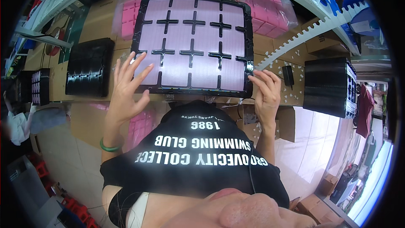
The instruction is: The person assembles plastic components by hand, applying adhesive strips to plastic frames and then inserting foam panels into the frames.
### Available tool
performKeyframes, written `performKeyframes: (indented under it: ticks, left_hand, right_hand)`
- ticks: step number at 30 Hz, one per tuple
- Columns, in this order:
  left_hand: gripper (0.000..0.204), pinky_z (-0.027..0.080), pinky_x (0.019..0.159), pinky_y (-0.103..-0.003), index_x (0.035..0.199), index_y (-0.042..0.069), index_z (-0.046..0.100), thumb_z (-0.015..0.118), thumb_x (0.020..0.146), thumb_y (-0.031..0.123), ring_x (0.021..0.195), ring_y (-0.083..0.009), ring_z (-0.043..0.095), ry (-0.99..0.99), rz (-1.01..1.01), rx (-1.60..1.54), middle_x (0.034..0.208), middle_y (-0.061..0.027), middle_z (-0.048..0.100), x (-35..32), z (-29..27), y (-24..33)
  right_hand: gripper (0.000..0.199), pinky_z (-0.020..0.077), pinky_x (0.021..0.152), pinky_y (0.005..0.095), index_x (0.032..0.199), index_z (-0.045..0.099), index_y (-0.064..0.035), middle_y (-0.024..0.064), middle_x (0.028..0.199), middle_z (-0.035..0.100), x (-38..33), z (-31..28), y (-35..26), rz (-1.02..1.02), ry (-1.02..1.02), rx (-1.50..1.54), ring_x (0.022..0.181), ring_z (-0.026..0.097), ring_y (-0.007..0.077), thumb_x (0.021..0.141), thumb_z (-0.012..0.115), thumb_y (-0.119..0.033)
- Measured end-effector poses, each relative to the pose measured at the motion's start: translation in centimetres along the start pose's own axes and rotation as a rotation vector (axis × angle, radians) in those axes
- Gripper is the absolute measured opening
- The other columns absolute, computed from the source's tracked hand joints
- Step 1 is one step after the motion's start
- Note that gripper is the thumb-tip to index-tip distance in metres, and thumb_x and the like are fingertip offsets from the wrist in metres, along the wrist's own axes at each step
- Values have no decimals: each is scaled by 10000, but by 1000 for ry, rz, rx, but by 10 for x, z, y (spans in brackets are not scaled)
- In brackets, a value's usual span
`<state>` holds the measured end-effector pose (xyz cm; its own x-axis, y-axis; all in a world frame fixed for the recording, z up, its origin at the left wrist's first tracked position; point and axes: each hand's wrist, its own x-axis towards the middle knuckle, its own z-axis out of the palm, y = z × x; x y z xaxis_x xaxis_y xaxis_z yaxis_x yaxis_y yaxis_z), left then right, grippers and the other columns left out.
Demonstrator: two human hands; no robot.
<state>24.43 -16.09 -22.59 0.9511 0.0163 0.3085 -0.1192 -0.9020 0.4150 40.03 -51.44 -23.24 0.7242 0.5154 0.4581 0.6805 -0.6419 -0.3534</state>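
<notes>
I have one view, from above the worker. The work is a rectangular black tray [249, 42] in front of the torso, lying on the cardboard-covered bench, broad face up. Its face shows a smooth lilac sheet [177, 38], interrupted by black cross-shaped pieces in rows, with shorter black bars along the edges.

Left hand [131, 88]: open, fingers fanned, thumb apart. Fingertips reach over the tray's near left corner; nothing in the grasp that I can see. I cannot tell whether they press or only hover. A green bangle [109, 146] sits on this forearm.

Right hand [268, 95]: fingers half bent, tips at the tray's right rim near its lower corner. I cannot tell whether they pinch anything there.

Surroundings: a pale grey toothed strip [314, 31] slants up and away from just beside the right hand. Pink blocks in clear wrap show beyond the tray, one pack at left [128, 19], another at right [265, 10]. I log a black moulded piece [89, 68] left of the tray, and, farther right, a black stack [327, 86]. A small black box [288, 75] lies between tray and stack.
</notes>
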Motion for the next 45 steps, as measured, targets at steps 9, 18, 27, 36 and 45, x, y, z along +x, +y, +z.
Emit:
performKeyframes:
  ticks: [9,18,27,36,45]
  left_hand:
    - [374,357,1070,-479,1177,53,649,695,826,175,1203,-321,517,41,296,-115,1238,-129,582,62,98,79]
    - [365,417,956,-423,1170,49,650,703,838,191,1091,-315,544,115,269,-115,1161,-148,574,68,120,88]
    - [258,435,828,-388,1078,48,667,684,836,136,943,-277,556,95,283,-184,1025,-98,587,80,140,107]
    - [252,446,923,-407,1094,43,674,671,863,144,1063,-301,582,138,291,-267,1160,-107,616,58,114,77]
    - [282,460,919,-388,1122,35,686,689,868,157,1030,-305,602,55,74,-17,1161,-103,642,2,69,18]
  right_hand:
    - [307,441,934,412,1007,723,-88,24,1077,672,21,35,-4,-190,-33,-31,1106,560,267,744,620,32]
    - [328,439,921,412,1031,724,-81,40,1088,672,12,35,6,-193,-8,-2,1088,566,270,743,614,30]
    - [299,441,902,390,998,736,-76,29,1051,688,5,29,13,-85,87,32,1067,577,261,753,615,44]
    - [239,443,906,405,954,720,-92,13,1007,687,-2,43,15,-170,-54,64,1065,574,264,768,630,28]
    - [247,408,958,409,1000,706,-93,28,1049,670,7,36,21,-158,-74,98,1096,556,273,781,643,3]
